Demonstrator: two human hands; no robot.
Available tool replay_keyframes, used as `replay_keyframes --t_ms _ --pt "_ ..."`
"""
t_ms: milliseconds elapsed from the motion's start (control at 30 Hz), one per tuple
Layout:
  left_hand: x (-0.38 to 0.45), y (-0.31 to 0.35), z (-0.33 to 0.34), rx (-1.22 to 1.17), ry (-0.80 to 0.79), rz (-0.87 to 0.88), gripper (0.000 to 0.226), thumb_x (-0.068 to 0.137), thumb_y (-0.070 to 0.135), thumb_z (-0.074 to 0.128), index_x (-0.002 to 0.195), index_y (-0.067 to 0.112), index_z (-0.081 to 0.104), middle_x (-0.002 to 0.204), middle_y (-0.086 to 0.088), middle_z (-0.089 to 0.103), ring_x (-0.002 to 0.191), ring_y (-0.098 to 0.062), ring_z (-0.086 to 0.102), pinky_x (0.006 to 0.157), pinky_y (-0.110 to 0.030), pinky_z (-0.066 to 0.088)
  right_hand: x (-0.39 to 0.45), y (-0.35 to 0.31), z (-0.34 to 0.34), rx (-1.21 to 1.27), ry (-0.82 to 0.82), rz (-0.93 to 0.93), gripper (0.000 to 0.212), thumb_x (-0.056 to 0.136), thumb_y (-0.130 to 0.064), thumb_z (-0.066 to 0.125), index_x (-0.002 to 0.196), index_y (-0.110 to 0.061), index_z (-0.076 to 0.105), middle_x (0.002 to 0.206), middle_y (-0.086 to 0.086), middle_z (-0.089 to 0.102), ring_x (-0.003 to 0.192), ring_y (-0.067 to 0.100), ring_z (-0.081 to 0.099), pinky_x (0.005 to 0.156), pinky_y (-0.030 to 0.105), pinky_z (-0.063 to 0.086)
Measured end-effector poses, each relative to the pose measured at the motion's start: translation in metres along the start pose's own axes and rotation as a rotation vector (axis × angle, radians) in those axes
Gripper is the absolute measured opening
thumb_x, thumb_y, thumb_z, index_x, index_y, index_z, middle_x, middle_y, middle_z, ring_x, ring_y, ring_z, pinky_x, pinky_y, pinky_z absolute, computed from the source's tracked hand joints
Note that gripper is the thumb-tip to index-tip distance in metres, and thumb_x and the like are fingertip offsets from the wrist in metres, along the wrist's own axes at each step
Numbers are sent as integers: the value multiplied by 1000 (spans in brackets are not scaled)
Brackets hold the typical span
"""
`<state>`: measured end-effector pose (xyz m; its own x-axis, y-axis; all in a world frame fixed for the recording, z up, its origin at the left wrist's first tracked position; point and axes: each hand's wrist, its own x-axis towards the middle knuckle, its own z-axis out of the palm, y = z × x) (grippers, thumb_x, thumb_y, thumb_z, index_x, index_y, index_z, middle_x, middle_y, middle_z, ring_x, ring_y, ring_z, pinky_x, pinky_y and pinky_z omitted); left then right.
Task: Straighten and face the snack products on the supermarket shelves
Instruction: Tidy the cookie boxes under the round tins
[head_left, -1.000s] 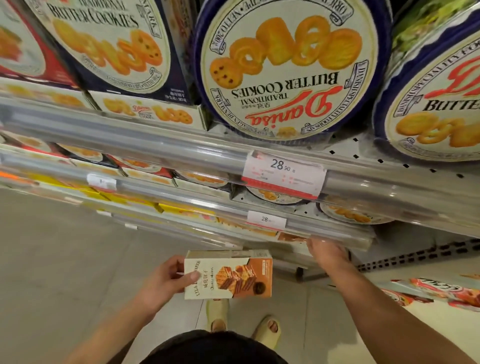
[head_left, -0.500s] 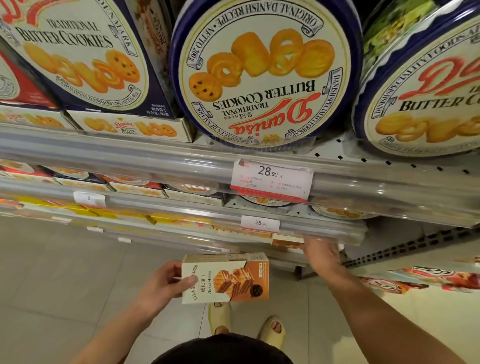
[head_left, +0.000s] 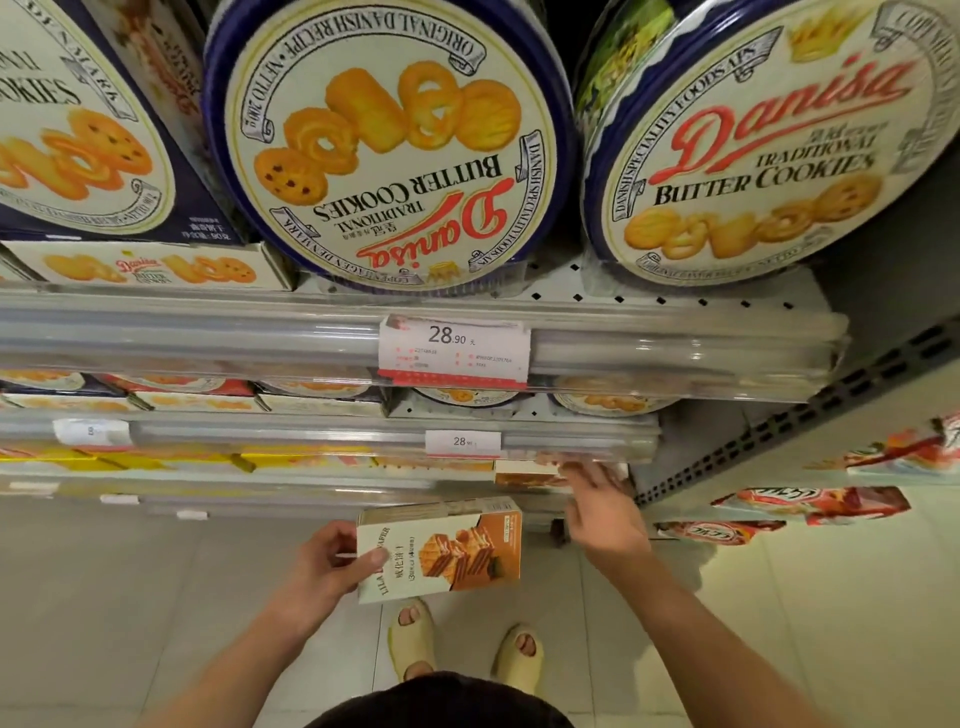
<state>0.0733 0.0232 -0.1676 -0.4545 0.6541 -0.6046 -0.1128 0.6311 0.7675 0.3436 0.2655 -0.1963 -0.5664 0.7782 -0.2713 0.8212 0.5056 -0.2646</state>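
Note:
My left hand (head_left: 322, 564) grips a white-and-orange wafer box (head_left: 441, 551) by its left end, thumb across the front, holding it in the air below the shelves. My right hand (head_left: 602, 512) reaches to the lower shelf with fingers spread; its fingertips are at the shelf lip beside another orange wafer box (head_left: 524, 473) lying there. Whether they touch that box is unclear. Above, a round blue butter cookie tin (head_left: 389, 145) stands upside down on the top visible shelf, next to an upright tin (head_left: 769, 140).
Clear plastic shelf rails carry price tags (head_left: 454, 351). Square cookie boxes (head_left: 150, 270) fill the left. Yellow boxes (head_left: 171, 460) line a lower shelf. Red snack packs (head_left: 810, 504) lie on the adjoining rack at right. Tiled floor and my sandalled feet (head_left: 462, 642) are below.
My right hand has drawn back from under the shelf lip, its fingers now showing and spread. The left hand still holds the wafer box. The view shifted slightly left.

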Motion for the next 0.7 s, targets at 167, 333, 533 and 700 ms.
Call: replay_keyframes --t_ms 167,333,533,700 --pt "10 11 35 11 -24 43 30 86 21 80 108 8 62 101 2 79 93 -16 74 71 -26 58 -59 -9 -8 757 -115 354 28 99 -32 61 126 -29 64 122 -8 65 113 16 61 102 35 48" --pt "28 26 69 75 -58 97 30 90 32 76 115 26 61 105 10 77 100 -14 72 80 -34 59 -75 -17 -21 1117 -63 466 11 95 -24 69 96 -34 74 95 -12 76 102 19 68 94 43 53" --pt "40 41 104 270 45 191 41 97 37 64 129 46 39 109 20 69 104 -12 69 89 -43 58 -83 -6 -28 979 -11 450 22 92 -29 68 109 -42 67 108 -15 70 102 10 64 97 43 52" --pt "49 45 108 329 45 184 35 97 36 64 118 48 39 103 20 70 97 -11 72 80 -45 62 -86 7 -31 1131 34 541 63 69 -50 75 127 -28 61 104 -9 75 105 20 68 95 47 54"
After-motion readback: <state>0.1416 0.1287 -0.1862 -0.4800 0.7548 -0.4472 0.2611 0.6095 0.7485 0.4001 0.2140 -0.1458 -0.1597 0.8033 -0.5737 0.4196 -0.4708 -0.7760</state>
